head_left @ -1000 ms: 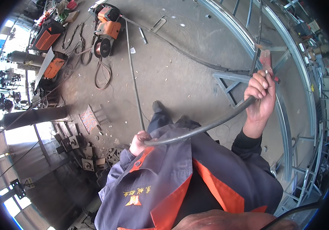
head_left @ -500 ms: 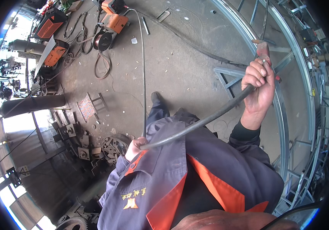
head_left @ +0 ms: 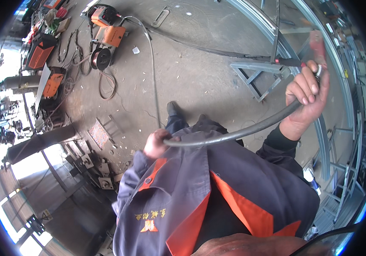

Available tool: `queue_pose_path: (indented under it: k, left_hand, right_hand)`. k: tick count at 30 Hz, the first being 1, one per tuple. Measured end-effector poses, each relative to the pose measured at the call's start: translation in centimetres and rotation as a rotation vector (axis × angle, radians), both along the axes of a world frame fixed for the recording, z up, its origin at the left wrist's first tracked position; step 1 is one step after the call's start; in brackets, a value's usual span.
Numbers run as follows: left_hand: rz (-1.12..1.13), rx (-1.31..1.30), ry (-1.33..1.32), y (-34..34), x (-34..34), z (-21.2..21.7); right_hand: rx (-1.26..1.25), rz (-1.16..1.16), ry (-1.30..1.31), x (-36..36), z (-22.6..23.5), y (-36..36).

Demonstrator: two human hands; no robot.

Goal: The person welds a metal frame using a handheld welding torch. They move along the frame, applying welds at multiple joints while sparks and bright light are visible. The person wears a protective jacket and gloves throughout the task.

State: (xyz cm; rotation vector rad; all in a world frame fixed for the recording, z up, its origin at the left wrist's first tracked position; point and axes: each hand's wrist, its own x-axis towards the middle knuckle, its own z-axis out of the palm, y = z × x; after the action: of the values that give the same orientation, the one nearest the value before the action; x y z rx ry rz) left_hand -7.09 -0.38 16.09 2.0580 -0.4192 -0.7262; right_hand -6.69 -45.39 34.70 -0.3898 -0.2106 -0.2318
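A grey-brown floor (head_left: pixel 221 96) lies under everything, with long silver metal rails (head_left: pixel 323 147) crossing it on the right. The person stands on it in a dark grey jacket (head_left: pixel 183 170) trimmed with orange. In front of the jacket sags a thick black cable (head_left: pixel 234 135), slung between the two hands; from the left one a run of it goes on across the floor toward the orange units.

A dark cylinder (head_left: pixel 42 143) shows at the far left, its inside hidden. Above it is a black-and-orange case (head_left: pixel 41 51), and nearer the middle an orange unit (head_left: pixel 110 36), its contents out of sight. A low stool (head_left: pixel 99 133) with a patterned seat is near the left forearm.

The right hand (head_left: pixel 309 87) is raised out to the right, wrist up, fingers curled closed around the cable and thumb pointing upward. The left hand (head_left: pixel 155 144), rather blurred, is low by the jacket's front, the forearm bent in, its fingers closed on the cable too.

Beside the orange unit, a spool (head_left: pixel 101 59) carries reddish-brown wound wire. A worn red piece (head_left: pixel 317 42) sticks up above the right hand; whether the fingers grip it directly I cannot tell. A white scrap (head_left: pixel 136 50) lies on the floor.
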Motion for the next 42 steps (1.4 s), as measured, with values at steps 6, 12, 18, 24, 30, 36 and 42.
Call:
queue_pose_path:
  k: [6, 12, 18, 24, 30, 36, 42]
  left_hand:
    - [-0.252, -0.078, 0.012, -5.4, 6.8, -5.5]
    - [-0.384, -0.045, -0.042, -3.0, 14.2, -8.2]
    - [-0.439, 0.038, -0.002, 3.0, 20.3, -9.9]
    - [-0.443, 0.043, 0.313, 5.1, 26.8, -12.2]
    - [-0.653, 0.162, 0.214, 1.5, 35.3, -12.0]
    - [-0.883, 0.243, 0.092, -7.0, 46.6, -12.9]
    - [-1.031, 0.246, -0.104, -20.2, 57.5, -9.6]
  right_hand:
    - [-0.387, -0.189, -0.112, -0.6, 2.5, -1.1]
    - [-0.492, -0.602, 0.055, -0.5, 3.5, 4.1]
    - [-0.494, -0.809, 0.294, 3.8, 0.8, 8.7]
    - [-0.391, -1.141, 0.602, 6.2, -0.1, 9.0]
    - [-0.347, -1.167, 0.859, 11.4, -7.7, 6.1]
    - [-0.461, -1.293, 1.059, 20.9, -19.5, -0.3]
    - [-0.339, -1.091, 1.245, 26.2, -25.0, -3.3]
